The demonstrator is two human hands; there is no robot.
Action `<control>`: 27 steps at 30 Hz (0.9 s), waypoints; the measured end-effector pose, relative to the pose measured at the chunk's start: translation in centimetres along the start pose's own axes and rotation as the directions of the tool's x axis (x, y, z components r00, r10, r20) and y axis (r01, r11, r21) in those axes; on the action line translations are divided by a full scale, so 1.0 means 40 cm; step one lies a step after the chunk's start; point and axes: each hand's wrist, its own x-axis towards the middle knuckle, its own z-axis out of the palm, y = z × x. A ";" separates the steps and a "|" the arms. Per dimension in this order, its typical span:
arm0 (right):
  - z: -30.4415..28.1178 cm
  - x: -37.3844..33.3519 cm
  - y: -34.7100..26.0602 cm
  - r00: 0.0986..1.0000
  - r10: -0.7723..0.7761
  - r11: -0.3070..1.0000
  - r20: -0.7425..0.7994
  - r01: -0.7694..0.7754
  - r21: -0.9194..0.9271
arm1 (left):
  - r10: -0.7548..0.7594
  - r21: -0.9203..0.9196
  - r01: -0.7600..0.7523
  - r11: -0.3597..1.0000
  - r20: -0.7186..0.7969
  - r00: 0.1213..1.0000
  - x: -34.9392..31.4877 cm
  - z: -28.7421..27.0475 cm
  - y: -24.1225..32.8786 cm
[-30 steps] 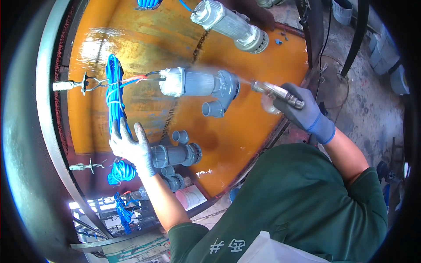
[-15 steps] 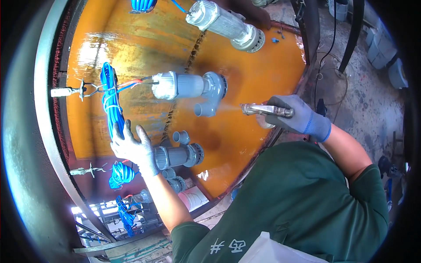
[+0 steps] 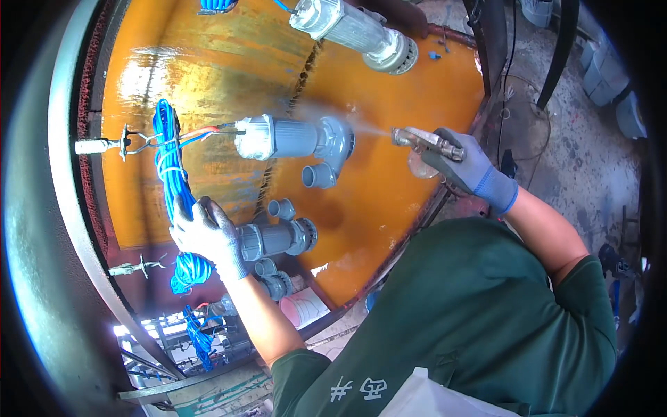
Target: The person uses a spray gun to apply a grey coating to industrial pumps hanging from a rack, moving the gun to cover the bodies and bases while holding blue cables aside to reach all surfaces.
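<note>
In my right hand point(image 3: 476, 170), gloved in grey-blue, is a metal spray gun point(image 3: 425, 141) with a clear cup below it. A pale mist leaves its nozzle toward the round end of a grey submersible pump point(image 3: 295, 139). This pump hangs sideways from a hook point(image 3: 126, 143), its outlet pointing down and left. My left hand point(image 3: 205, 236), in a pale glove with dark fingertips, closes around the lower end of the bundled blue cable point(image 3: 169, 156). Another grey pump point(image 3: 271, 238) is just to the right of that hand, partly covered by it.
Orange-coated booth panels point(image 3: 368, 243) lie behind the pumps. A further pump point(image 3: 354, 33) hangs at the top, and smaller ones with blue cable coils point(image 3: 199, 337) at the lower left. A curved metal rail point(image 3: 66, 160) runs down the left. Buckets point(image 3: 603, 76) stand on the right-hand floor.
The spray gun has shifted slightly right and up and tilted, so its mist now meets the pump's end higher. My left fingers have drawn in around the cable. The hanging pump has moved slightly left.
</note>
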 end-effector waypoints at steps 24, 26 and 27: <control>-0.105 0.043 -0.030 0.992 0.037 0.935 0.121 0.009 -0.355 | -0.097 -0.261 0.113 0.959 0.073 0.993 -0.022 0.153 -0.124; -0.098 0.054 -0.053 0.992 0.066 0.920 0.107 -0.019 -0.390 | -0.176 -0.329 0.207 0.921 0.123 0.977 -0.020 0.173 -0.142; -0.089 0.057 -0.058 0.992 0.066 0.921 0.109 -0.019 -0.389 | -0.188 -0.356 0.224 0.907 0.133 0.973 -0.021 0.180 -0.151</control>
